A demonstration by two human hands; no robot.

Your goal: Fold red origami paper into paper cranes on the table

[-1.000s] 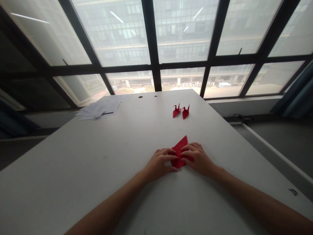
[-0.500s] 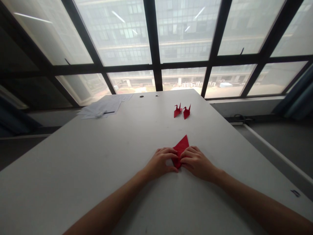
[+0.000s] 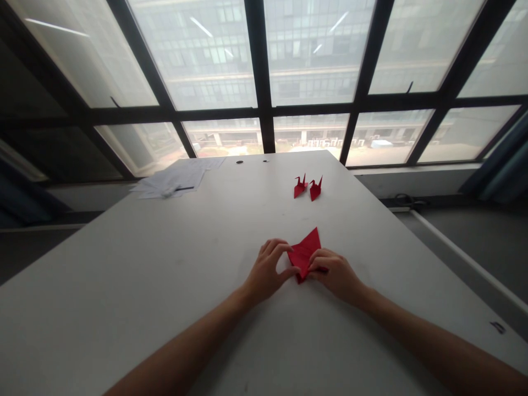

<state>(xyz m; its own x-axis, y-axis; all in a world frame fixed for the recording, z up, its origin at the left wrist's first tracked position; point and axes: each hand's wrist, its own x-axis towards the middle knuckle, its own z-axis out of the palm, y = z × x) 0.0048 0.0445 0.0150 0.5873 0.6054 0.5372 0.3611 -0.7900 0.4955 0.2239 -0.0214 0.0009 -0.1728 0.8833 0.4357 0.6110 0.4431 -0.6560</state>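
Note:
A piece of red origami paper [image 3: 304,253], folded to a pointed shape, lies on the white table with one tip aimed away from me. My left hand [image 3: 270,267] is at its left edge, thumb and fingers spread apart in a C, their tips touching or very near the paper. On the right side, my right hand [image 3: 335,275] pinches the paper's lower right edge between thumb and curled fingers, which cover part of it. Farther back, two finished red paper cranes, a left one [image 3: 300,188] and a right one [image 3: 315,190], stand side by side.
Loose white paper sheets [image 3: 177,179] overlap at the table's far left, with a dark pen [image 3: 184,188] on them. The white table [image 3: 165,286] reaches toward large windows. A dark mark [image 3: 497,328] shows near the right edge.
My left hand has opened wider and its fingers have lifted back off the paper to the left, uncovering more of it. My right hand keeps its pinch with a slight shift right.

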